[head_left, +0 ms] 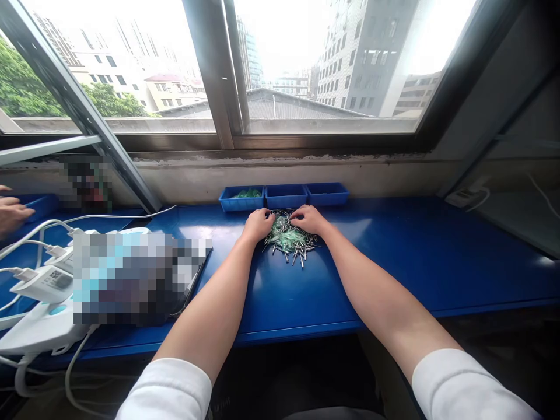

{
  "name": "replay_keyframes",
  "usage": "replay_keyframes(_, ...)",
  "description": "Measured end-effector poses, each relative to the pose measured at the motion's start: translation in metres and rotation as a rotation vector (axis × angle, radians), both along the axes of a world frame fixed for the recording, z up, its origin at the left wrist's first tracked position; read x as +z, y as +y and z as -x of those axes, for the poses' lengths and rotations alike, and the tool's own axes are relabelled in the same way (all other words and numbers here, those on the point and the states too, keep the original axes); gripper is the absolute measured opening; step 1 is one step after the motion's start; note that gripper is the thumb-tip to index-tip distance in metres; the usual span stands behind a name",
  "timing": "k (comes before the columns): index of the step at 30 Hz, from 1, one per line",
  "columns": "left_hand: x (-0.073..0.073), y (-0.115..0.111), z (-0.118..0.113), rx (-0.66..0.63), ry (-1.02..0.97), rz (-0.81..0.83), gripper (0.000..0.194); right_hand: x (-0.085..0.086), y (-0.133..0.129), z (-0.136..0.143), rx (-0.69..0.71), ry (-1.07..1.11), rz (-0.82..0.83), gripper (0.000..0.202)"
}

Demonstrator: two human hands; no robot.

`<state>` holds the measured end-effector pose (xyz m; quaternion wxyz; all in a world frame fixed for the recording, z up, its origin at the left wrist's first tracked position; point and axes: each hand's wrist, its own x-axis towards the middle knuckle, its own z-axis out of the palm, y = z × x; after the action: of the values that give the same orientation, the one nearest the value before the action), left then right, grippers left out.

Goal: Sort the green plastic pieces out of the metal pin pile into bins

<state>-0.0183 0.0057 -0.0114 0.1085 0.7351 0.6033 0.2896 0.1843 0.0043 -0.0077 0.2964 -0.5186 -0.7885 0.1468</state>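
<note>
A pile of small metal pins (301, 254) mixed with green translucent pieces (289, 238) lies on the blue table (297, 297). At the pile's left edge is my left hand (259, 224), its fingers bent and touching the pieces. My right hand (310, 220) reaches into the upper right of the pile with curled fingers. The fingertips of both hands are too small and partly hidden, so whether they hold a piece is unclear. Just behind the hands stand three joined blue bins; the left bin (242, 203) contains green pieces, beside the middle bin (286, 201) and the right bin (327, 198).
On the left lie a white power strip (39, 329) with plugged-in chargers (46, 284), cables and a blurred-out object (131, 280). Another person's hand (13, 213) shows at the far left edge near a blue tray (41, 204). A metal frame post (94, 116) rises at left.
</note>
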Motion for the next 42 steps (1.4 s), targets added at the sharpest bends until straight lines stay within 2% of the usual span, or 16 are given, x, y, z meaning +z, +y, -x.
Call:
replay_keyframes(8,-0.003,0.002,0.0,-0.001,0.017,-0.031,0.033,-0.004,-0.001,0.007,0.047,0.03,-0.12,0.013)
replay_keyframes(13,-0.002,0.001,0.0,0.005,0.004,-0.026,0.034,-0.006,0.001,0.009,0.008,0.059,-0.184,0.018)
replay_keyframes(16,0.0,-0.002,-0.002,0.006,-0.047,-0.091,0.039,-0.004,0.0,0.01,-0.026,0.118,-0.199,0.019)
replay_keyframes(20,0.006,-0.01,-0.008,-0.137,-0.131,-0.25,0.039,-0.001,-0.004,0.014,-0.023,0.145,-0.18,0.022)
replay_keyframes(24,0.014,-0.019,-0.016,-0.311,-0.12,-0.291,0.026,0.002,-0.005,0.018,-0.003,0.126,-0.217,0.024)
replay_keyframes(27,0.017,-0.022,-0.02,-0.355,-0.089,-0.308,0.02,0.003,-0.007,0.02,-0.016,0.094,-0.229,0.029)
replay_keyframes(31,0.016,-0.02,-0.02,-0.33,-0.05,-0.339,0.022,0.006,-0.009,0.021,-0.013,0.105,-0.21,0.039)
replay_keyframes(34,0.013,-0.017,-0.019,-0.282,-0.019,-0.319,0.025,0.007,-0.011,0.021,0.057,0.258,-0.135,0.038)
replay_keyframes(38,0.012,-0.017,-0.017,-0.229,0.014,-0.257,0.028,0.009,-0.013,0.02,0.182,0.574,0.066,0.027)
replay_keyframes(42,0.014,-0.018,-0.018,-0.231,0.013,-0.247,0.031,0.015,-0.015,0.018,0.241,0.755,0.163,0.027)
